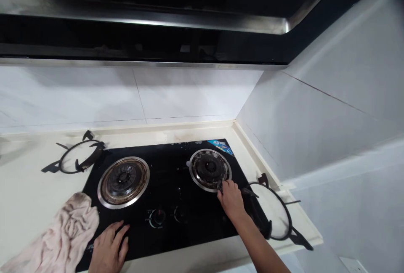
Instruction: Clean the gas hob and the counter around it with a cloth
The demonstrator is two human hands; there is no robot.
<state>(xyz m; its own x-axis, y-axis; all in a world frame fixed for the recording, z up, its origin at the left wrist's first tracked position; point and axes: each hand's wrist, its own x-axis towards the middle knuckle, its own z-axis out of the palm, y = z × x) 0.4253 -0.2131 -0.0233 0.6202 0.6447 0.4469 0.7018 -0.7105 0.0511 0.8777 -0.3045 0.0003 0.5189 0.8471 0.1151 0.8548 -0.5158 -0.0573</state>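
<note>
My right hand (232,199) is at the front edge of the right burner (211,165), its fingers curled together against the metal ring. A small dark bit shows by the fingertips, but I cannot make out what it is. On the front left of the black glass gas stove (167,180) lies my left hand (109,245), fingers spread and holding nothing. The left burner (123,180) has brown, burnt stains around its ring. White suds or wet marks dot the right burner. A crumpled pink cloth (67,231) is beside my left hand.
One black pan support (65,155) lies left of the stove, partly over its edge; another pan support (285,214) is at the right. Two control knobs (159,216) sit at the front. A range hood (142,20) hangs above, with tiled walls (189,92) behind and right.
</note>
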